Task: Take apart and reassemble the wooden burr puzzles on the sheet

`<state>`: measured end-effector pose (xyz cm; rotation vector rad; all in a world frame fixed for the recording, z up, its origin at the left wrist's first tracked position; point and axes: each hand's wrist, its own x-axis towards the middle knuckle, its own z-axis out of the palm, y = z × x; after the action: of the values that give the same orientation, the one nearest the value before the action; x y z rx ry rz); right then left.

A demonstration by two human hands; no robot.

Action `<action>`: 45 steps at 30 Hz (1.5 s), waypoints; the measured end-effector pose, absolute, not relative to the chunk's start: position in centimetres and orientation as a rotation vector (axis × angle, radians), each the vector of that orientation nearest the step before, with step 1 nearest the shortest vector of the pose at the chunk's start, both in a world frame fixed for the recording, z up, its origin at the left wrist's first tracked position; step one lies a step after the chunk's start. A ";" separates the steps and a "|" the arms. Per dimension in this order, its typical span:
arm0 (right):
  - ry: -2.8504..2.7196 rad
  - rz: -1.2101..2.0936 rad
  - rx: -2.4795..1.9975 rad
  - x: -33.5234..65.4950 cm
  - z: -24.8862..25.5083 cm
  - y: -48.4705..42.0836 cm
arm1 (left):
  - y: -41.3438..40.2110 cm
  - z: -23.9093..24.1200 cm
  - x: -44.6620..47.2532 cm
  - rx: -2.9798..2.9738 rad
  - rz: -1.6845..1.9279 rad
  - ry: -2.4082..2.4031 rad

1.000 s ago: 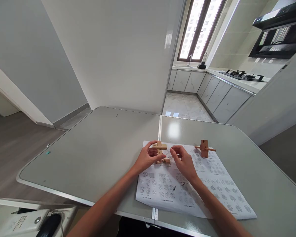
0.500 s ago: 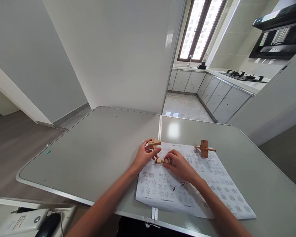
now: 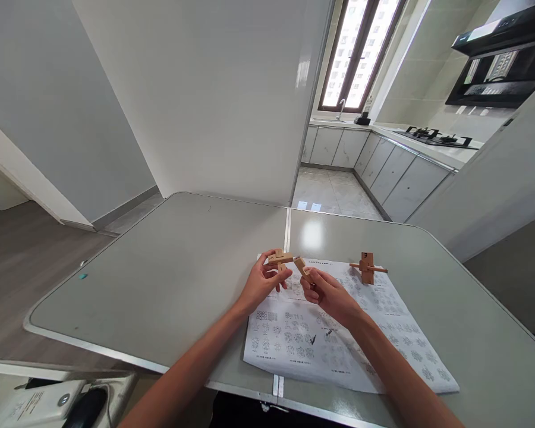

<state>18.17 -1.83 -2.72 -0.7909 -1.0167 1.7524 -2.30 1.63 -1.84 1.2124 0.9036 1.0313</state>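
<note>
Near the sheet's [image 3: 276,352] far-left corner, we're holding joined wooden blocks [image 3: 280,258] in our left hand [image 3: 257,284] and pinching another block [image 3: 301,267] with our right hand [image 3: 332,297] — probably light, stiff, best gripped by the ends.

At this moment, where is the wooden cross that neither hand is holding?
In the head view, the wooden cross is at the far right corner of the printed sheet, beyond and to the right of the right hand.
</note>
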 end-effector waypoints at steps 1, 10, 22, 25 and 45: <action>-0.984 1.787 -0.756 18.0 -2.9 -1.9 | 1.5 -1.7 -2.2 1.225 1.008 0.877; -0.771 1.857 -0.760 17.0 -4.7 -1.7 | 0.5 -1.6 -1.8 1.261 0.884 0.729; -0.809 1.773 -0.778 16.7 -4.7 -1.7 | 0.2 -2.1 -1.7 1.363 0.919 0.803; -0.861 1.770 -0.811 16.8 -4.4 -1.6 | 0.2 -1.9 -1.8 1.378 0.912 0.826; -1.240 1.716 -0.962 18.1 -3.4 -1.6 | 0.1 -2.3 -2.4 1.759 0.888 0.950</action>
<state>18.06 -1.61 -3.39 -0.9623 -1.2395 1.7161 -2.40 0.05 -2.26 1.7590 0.9497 0.8875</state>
